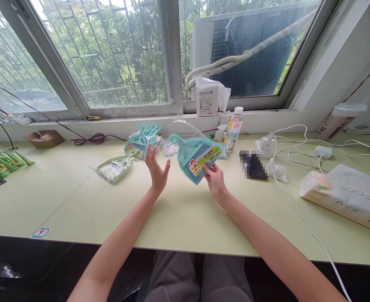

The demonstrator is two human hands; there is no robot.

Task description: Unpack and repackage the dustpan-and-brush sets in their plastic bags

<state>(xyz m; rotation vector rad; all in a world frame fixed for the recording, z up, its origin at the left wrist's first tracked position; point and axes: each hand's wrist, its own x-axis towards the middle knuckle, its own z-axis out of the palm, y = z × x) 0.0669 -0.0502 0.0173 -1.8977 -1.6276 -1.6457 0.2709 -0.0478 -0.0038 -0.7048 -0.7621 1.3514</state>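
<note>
A: Where's the teal dustpan (184, 152)?

B: At ten o'clock from the right hand (215, 179), seemingly held above the counter (178, 226). Thumb and fingers pinch its lower edge near the printed label (206, 159) and the blue brush (192, 172); the handle points to ten as well.

A: And the left hand (157, 170)?

B: Spread, fingers up, touching nothing that I can see. The stack of teal dustpans (144, 135) is at eleven o'clock from it, the wrapped green dustpan (114, 167) at nine.

A: What worries you?

B: The one-sided pinch. With the weight hanging out towards ten, I'd expect the pan to twist or droop if the fingers loosen. If brush and pan aren't firmly joined, which I can't tell, they could part.

A: Anything nearby at risk?

B: The bottle (233, 130), at one o'clock from the right hand. A careless swing that way could topple it.
</note>
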